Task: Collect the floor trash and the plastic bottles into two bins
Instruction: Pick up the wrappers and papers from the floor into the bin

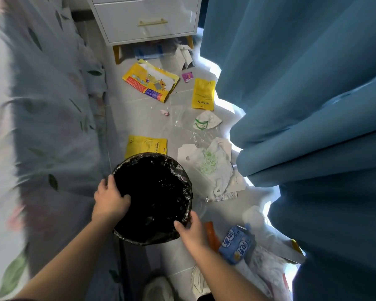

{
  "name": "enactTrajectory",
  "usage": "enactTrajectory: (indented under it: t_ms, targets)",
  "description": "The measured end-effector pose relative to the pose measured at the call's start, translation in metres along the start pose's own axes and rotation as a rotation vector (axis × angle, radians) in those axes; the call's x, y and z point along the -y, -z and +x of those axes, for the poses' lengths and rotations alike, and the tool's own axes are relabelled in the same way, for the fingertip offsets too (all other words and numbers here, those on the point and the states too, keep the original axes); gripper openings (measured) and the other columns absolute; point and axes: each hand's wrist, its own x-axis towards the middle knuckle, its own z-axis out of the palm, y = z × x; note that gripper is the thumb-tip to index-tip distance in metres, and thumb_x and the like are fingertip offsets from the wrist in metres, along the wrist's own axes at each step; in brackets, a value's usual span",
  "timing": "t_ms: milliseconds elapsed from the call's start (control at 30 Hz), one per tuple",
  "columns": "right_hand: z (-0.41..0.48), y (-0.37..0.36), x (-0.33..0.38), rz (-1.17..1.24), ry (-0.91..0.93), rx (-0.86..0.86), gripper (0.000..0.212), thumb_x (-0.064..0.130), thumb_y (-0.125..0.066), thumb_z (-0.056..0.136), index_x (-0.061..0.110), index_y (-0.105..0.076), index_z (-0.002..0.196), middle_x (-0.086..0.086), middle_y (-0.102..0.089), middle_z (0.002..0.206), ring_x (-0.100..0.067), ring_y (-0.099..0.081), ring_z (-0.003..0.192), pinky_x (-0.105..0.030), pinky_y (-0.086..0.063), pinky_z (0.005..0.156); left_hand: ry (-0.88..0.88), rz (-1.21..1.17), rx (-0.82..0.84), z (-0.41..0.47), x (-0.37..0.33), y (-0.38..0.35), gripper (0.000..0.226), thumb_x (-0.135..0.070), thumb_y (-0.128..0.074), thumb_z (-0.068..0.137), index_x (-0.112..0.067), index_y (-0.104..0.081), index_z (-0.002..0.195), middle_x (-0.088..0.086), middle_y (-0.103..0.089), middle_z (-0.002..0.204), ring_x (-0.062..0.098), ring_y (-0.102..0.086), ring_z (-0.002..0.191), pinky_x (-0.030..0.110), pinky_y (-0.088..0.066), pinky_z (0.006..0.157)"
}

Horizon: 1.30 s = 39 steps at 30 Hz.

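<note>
On bin rim [183, 177], two curled hands [111, 199] [191, 232]

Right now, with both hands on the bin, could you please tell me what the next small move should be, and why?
Probably let the right hand go of the black-lined bin and reach for the blue packet. Both hands grip the rim, the packet lies on the floor just beside the right hand, and the left hand alone could steady the bin.
</note>
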Motion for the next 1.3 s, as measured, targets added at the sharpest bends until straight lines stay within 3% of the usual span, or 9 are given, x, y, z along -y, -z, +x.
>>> enactTrajectory:
  t_ms: [67,133,267,367,467,700,933,1167,1300]
  targets:
    - [-0.018,0.017,-0.013,-0.123,0.012,0.004,0.079,0.043,-0.064,0.086,0.022,-0.022,0.150,-0.005,-0.036,0.150,-0.023,-0.035,0.138,-0.032,-0.030,0.111,-0.173,0.138,-0.080,-0.027,-0.012,-0.007,0.081,-0.025,-0.059,0.084,-0.013,-0.014,0.151,0.014,-0.011,0.158,0.034,-0.013,0.144,0.046,-0.019,0.117]
    - [-0.029,0.038,-0.036,-0.299,0.049,-0.028,0.085,0.049,-0.061,0.086,0.026,-0.011,0.152,-0.007,-0.019,0.158,-0.025,-0.021,0.144,-0.034,-0.022,0.115,-0.398,0.264,-0.076,-0.056,-0.029,-0.020,0.081,-0.032,-0.056,0.086,-0.019,-0.011,0.152,0.008,-0.007,0.160,0.030,-0.007,0.147,0.046,-0.015,0.118]
    - [-0.026,0.081,-0.083,-0.625,0.067,-0.024,0.086,0.057,-0.052,0.087,0.035,0.001,0.151,-0.002,0.002,0.161,-0.032,-0.002,0.147,-0.050,-0.022,0.115,-0.776,0.471,-0.017,-0.101,-0.066,-0.065,0.073,-0.042,-0.043,0.080,-0.017,-0.029,0.148,0.011,-0.027,0.155,0.033,-0.028,0.142,0.053,-0.027,0.110]
    - [-0.008,0.107,-0.108,-0.815,0.105,-0.048,0.084,0.059,-0.049,0.088,0.037,0.002,0.150,-0.001,0.005,0.161,-0.032,0.005,0.147,-0.054,-0.016,0.116,-0.920,0.622,0.110,-0.112,-0.089,-0.109,0.076,-0.043,-0.041,0.091,-0.019,-0.002,0.152,0.009,0.001,0.160,0.031,0.002,0.147,0.052,0.001,0.117]
    - [0.021,0.125,-0.124,-0.930,0.121,-0.043,0.084,0.061,-0.048,0.088,0.038,0.003,0.150,0.001,0.007,0.161,-0.031,0.007,0.147,-0.057,-0.013,0.114,-1.020,0.767,0.158,-0.107,-0.102,-0.150,0.079,-0.042,-0.041,0.094,-0.015,0.004,0.152,0.013,0.009,0.159,0.031,0.011,0.146,0.051,0.012,0.115]
    - [0.097,0.145,-0.155,-1.117,0.226,-0.018,0.077,0.054,-0.044,0.093,0.038,0.005,0.150,0.004,0.013,0.160,-0.027,0.010,0.147,-0.057,-0.008,0.115,-1.053,0.994,0.180,-0.067,-0.100,-0.234,0.067,-0.031,-0.034,0.099,-0.012,0.003,0.151,0.018,0.009,0.158,0.035,0.008,0.146,0.051,0.011,0.115]
    - [0.148,0.151,-0.156,-1.150,0.300,-0.048,0.075,0.049,-0.044,0.095,0.035,0.005,0.151,0.002,0.011,0.160,-0.026,0.011,0.147,-0.057,-0.008,0.114,-1.047,1.111,0.157,-0.031,-0.103,-0.266,0.060,-0.028,-0.025,0.102,-0.010,0.003,0.151,0.020,0.008,0.158,0.038,0.006,0.146,0.052,0.010,0.115]
    - [0.178,0.135,-0.130,-1.194,0.476,-0.048,0.076,0.050,-0.050,0.090,0.027,-0.011,0.151,0.000,-0.010,0.159,-0.028,-0.008,0.144,-0.055,-0.025,0.108,-1.016,1.037,0.110,-0.010,-0.106,-0.252,0.060,-0.031,-0.031,0.100,-0.010,-0.007,0.151,0.020,-0.005,0.157,0.037,-0.002,0.146,0.049,0.004,0.117]
    - [0.177,0.137,-0.129,-1.144,0.479,-0.035,0.076,0.050,-0.052,0.090,0.027,-0.013,0.151,0.000,-0.015,0.157,-0.027,-0.013,0.144,-0.053,-0.029,0.109,-0.998,1.030,0.122,-0.009,-0.102,-0.250,0.062,-0.037,-0.034,0.099,-0.012,-0.011,0.151,0.018,-0.009,0.157,0.036,-0.004,0.146,0.049,0.004,0.117]
